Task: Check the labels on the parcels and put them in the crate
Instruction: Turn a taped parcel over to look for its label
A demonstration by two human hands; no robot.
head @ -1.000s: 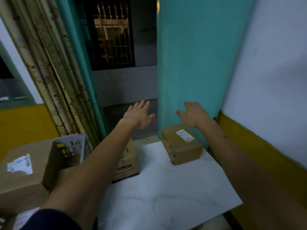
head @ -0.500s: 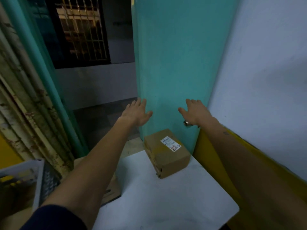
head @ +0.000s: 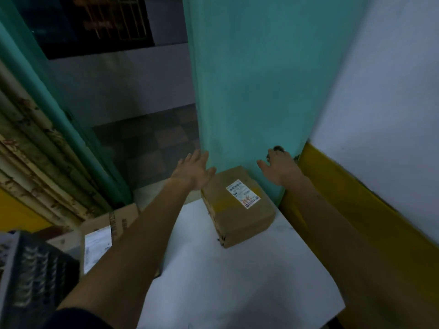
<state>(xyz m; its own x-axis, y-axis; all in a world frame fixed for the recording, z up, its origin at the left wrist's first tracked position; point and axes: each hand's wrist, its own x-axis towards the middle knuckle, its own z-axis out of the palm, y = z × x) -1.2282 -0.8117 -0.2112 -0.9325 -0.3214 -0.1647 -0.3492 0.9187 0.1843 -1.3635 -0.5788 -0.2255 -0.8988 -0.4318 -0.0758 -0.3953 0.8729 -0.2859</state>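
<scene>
A small brown cardboard parcel (head: pixel 240 207) with a white label (head: pixel 242 193) on top lies at the far end of a white table (head: pixel 237 281), against a teal door. My left hand (head: pixel 193 172) hovers open at the parcel's far left corner, fingers straight. My right hand (head: pixel 279 167) is open just beyond its far right corner, close to the door. Neither hand holds anything. A grey plastic crate (head: pixel 31 276) shows at the lower left edge.
Other cardboard boxes (head: pixel 102 233), one with a white label, sit left of the table beside the crate. The teal door (head: pixel 249 91) stands straight ahead and a white and yellow wall (head: pixel 368 162) runs along the right. A tiled floor lies beyond the doorway.
Both hands have come down toward the parcel, now level with its far corners. The view has shifted right and closer, so the left-hand boxes and crate slid toward the edge.
</scene>
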